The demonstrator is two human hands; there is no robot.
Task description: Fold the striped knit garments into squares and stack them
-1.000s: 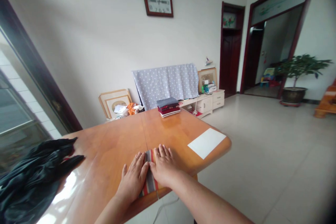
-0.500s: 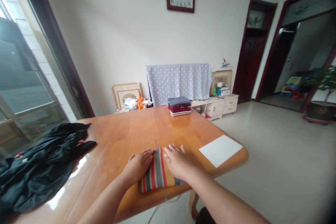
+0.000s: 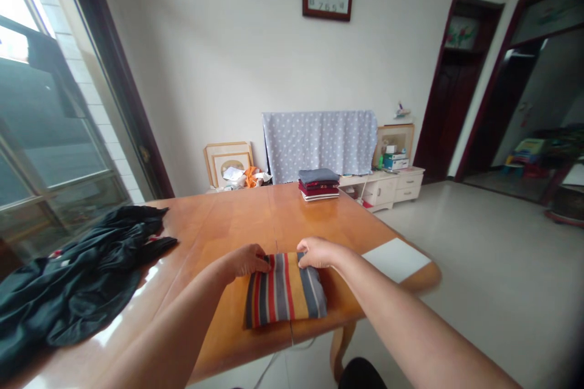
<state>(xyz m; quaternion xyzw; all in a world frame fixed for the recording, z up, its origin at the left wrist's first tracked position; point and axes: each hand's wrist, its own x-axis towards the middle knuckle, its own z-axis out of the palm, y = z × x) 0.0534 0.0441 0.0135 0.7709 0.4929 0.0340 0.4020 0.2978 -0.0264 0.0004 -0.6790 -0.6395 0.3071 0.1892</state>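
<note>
A folded striped cloth [image 3: 286,292] in red, grey, yellow and dark bands lies flat near the front edge of the wooden table [image 3: 219,219]. My left hand [image 3: 250,260] pinches its far left corner, thumb on top and fingers curled behind the edge. At the far right corner my right hand [image 3: 316,252] grips the cloth in the same way. The fingertips under the far edge are partly hidden. Whether the cloth is a garment I cannot tell.
Folded clothes [image 3: 318,185] form a stack at the table's far end. A white sheet [image 3: 396,258] lies at the right edge. Crumpled black clothing [image 3: 95,273] covers the left side. Beyond the table stand a low white cabinet [image 3: 381,191] and a polka-dot cover [image 3: 319,143].
Both hands were lying flat on the striped cloth. They have moved to its far corners and closed on them. The view has shifted slightly left.
</note>
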